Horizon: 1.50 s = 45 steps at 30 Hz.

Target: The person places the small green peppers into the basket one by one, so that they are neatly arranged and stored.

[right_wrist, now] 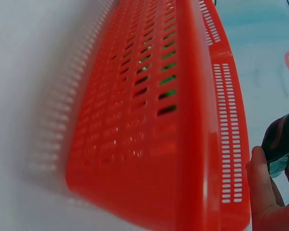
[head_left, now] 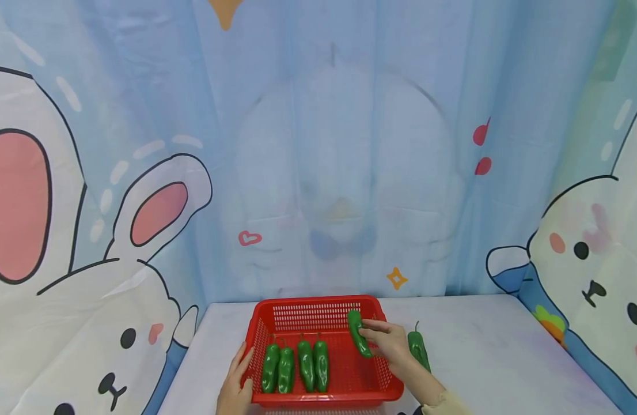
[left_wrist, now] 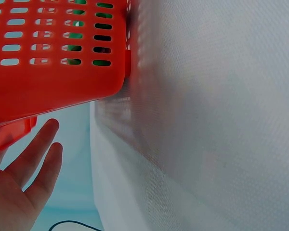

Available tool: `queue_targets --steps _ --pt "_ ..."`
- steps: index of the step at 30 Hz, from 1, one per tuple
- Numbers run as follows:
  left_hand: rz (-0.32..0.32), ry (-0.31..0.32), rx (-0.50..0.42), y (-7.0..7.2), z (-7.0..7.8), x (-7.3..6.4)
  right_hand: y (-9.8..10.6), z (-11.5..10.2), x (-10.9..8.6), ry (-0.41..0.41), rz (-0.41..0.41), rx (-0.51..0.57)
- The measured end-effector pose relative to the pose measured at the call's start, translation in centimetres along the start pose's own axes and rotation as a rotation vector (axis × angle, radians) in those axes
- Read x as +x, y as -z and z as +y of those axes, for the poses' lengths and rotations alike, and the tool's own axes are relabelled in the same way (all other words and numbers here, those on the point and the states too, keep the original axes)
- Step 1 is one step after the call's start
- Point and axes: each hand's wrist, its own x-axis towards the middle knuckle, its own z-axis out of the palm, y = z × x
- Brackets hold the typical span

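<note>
My right hand [head_left: 392, 341] pinches a green chili pepper [head_left: 356, 331] over the right part of a red plastic basket [head_left: 344, 397]. In the right wrist view this pepper [right_wrist: 282, 137] shows dark between thumb and fingers, above the basket's rim. My left hand [head_left: 234, 383] rests against the basket's left side, fingers extended along it. The left wrist view shows two straight fingers of that hand [left_wrist: 14, 192] beside the red rim, the others partly hidden. Several green peppers [head_left: 306, 366] lie lengthwise in the basket's left and middle part.
Another green pepper [head_left: 417, 349] lies on the white table [head_left: 484, 351] just right of the basket, partly behind my right forearm. A small dark object shows at the lower edge near my sleeve [head_left: 445, 403]. Behind the table hangs a light blue curtain [head_left: 334, 144] with cartoon rabbits.
</note>
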Motion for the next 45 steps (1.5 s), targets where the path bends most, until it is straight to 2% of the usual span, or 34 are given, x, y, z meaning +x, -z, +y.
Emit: queue_targets --steps 8,12,17,22,27,33,38,45 --pt "0.0 -0.012 0.013 -0.1 -0.1 0.1 -1.2 0.8 0.5 -0.01 0.0 -0.021" --pt "-0.005 0.006 0.007 -0.1 0.1 0.2 -1.7 1.0 0.6 -0.008 -0.004 -0.043" --pt "-0.012 0.016 0.009 0.0 0.2 0.2 -2.5 1.4 0.5 -0.045 -0.002 -0.038" --pt "-0.016 0.004 0.006 0.1 0.0 0.1 -3.4 2.5 0.3 -0.087 -0.013 -0.042" --pt "-0.034 0.013 0.005 0.0 -0.1 0.0 -4.1 3.6 0.3 -0.078 -0.012 -0.07" --pt "0.001 -0.028 0.015 0.0 -0.2 -0.2 -4.8 4.4 0.2 -0.051 -0.007 -0.076" --pt "0.001 -0.032 0.004 0.0 -0.2 -0.1 -5.2 4.8 0.5 -0.087 0.013 -0.095" --pt "0.031 -0.046 0.017 -0.1 -0.2 0.0 -5.5 4.8 0.9 -0.108 0.033 -0.148"
